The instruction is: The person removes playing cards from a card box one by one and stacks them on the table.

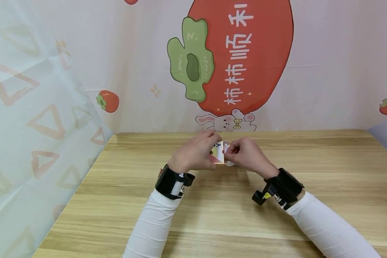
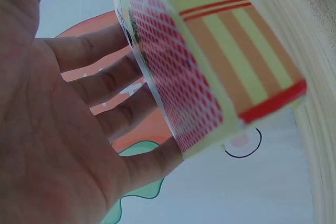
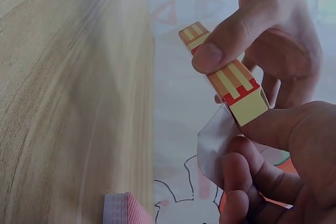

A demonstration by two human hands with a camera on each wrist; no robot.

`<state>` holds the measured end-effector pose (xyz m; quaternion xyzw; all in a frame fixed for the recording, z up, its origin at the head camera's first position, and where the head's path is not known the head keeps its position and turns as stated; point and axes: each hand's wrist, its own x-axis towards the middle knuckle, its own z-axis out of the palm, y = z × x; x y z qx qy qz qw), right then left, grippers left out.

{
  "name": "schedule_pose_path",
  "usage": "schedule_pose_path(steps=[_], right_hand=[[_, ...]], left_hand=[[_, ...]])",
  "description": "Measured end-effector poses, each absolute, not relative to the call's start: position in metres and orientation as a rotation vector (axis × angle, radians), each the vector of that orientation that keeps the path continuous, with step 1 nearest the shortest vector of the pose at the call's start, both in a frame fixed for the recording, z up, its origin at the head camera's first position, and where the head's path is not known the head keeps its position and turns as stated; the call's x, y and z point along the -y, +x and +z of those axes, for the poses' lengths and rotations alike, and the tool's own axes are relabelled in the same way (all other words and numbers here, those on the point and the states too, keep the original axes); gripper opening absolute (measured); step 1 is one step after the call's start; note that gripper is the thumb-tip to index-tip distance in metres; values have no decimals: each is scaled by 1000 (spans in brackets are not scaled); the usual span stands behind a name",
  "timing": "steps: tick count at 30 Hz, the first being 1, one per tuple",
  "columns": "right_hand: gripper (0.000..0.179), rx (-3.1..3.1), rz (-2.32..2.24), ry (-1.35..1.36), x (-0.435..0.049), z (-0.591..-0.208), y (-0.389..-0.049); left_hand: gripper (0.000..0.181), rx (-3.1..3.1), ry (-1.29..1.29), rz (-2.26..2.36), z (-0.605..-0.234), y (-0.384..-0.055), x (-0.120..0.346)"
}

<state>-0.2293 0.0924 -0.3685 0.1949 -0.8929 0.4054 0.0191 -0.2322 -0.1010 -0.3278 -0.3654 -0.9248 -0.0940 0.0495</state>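
Note:
A playing-card box [image 1: 217,152] with an ace on its face and red-patterned edging is held up above the far part of the table. My left hand [image 1: 196,151] grips it; in the right wrist view the left thumb [image 3: 212,56] presses on its orange-and-yellow striped side. My right hand [image 1: 248,154] is at the box's end, its thumb against the opening and its curled fingers at a white flap [image 3: 214,142] that sticks out. The inside of the box is hidden.
A stack of playing cards [image 3: 126,209] with red patterned backs stands on the wooden table [image 1: 213,215], close to the hands. Behind the table's far edge hangs a printed cloth [image 1: 142,64], with another cloth [image 1: 35,125] on the left.

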Motion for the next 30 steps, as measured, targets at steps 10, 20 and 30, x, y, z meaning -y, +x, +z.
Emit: schedule_pose_path(steps=[10,20,30], right_hand=[[16,2796,1197,562,-91,-371,-227],[15,2807,1148,634,-92,-369,-226],[17,2875,1249,664,-94,-367,-228]], left_hand=[[63,2829,-1111,-265,-326,-228,95],[62,2812,-1138,-233,-327,-228,95],[63,2815,-1140,-266,-327,-228,97]])
